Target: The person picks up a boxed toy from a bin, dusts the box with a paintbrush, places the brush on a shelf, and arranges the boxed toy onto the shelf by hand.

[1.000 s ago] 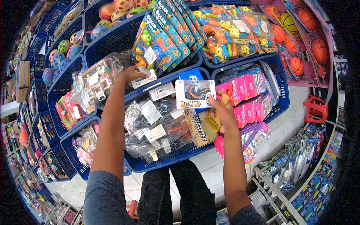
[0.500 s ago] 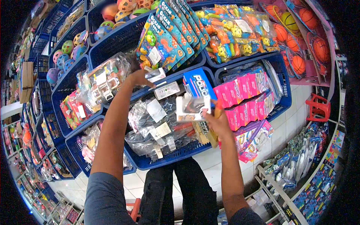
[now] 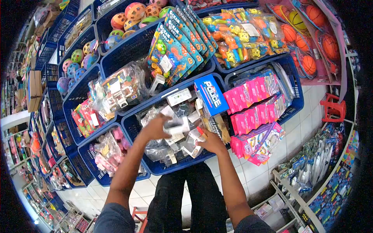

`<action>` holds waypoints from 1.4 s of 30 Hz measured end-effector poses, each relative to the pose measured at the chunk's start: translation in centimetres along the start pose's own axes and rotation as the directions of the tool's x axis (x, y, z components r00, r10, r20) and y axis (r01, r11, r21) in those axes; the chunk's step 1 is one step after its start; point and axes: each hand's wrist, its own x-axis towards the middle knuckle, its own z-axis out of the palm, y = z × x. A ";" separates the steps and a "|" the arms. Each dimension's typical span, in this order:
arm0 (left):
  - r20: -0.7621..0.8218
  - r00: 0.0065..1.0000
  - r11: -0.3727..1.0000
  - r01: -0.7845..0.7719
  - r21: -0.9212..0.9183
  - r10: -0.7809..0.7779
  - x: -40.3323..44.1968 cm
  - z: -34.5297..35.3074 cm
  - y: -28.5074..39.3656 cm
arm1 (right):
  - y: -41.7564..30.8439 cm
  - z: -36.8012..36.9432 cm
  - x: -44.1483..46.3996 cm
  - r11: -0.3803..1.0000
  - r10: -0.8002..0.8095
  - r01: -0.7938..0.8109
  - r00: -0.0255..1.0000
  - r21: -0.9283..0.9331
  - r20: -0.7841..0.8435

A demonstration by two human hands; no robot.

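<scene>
My left hand [image 3: 157, 127] is closed on a small white box [image 3: 178, 126], blurred by motion, above the middle blue basket [image 3: 167, 169]. Just to its right, my right hand [image 3: 211, 140] grips a white box with a clear window [image 3: 192, 143], with a small red item at the fingers. Beneath both hands are clear plastic packets [image 3: 155, 149] with white labels. Behind them lies another white box [image 3: 179, 97]. A blue POLICE box [image 3: 211, 94] rests at the basket's right part, over a brown helicopter box [image 3: 215, 126].
Pink packs [image 3: 252, 120] fill the right side. Ocean World cards [image 3: 175, 50] stand behind, near bagged yellow and orange toys [image 3: 243, 35]. Balls [image 3: 134, 11] lie at the back left, netted basketballs [image 3: 309, 64] at the right. A red stool [image 3: 333, 108] stands on the floor.
My left hand has come from the rear basket to the middle one with a white box. My right hand has moved down and toward me with the windowed box, now tilted. The view has shifted slightly.
</scene>
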 end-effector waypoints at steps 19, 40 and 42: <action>-0.535 0.748 0.794 0.569 0.215 -0.392 20.5 1.0 -22.0 | 4.9 -1.6 0.2 0.997 -0.041 0.040 0.999 0.069 0.013; -0.838 0.542 0.998 0.026 -0.058 -0.062 11.0 -2.8 -7.2 | 1.8 -1.4 -5.3 0.980 0.032 0.026 0.958 0.195 -0.287; -0.885 0.464 0.998 -0.034 -0.057 -0.035 6.9 -3.4 -3.7 | 2.5 -1.2 -6.3 0.972 0.009 0.077 0.931 0.222 -0.365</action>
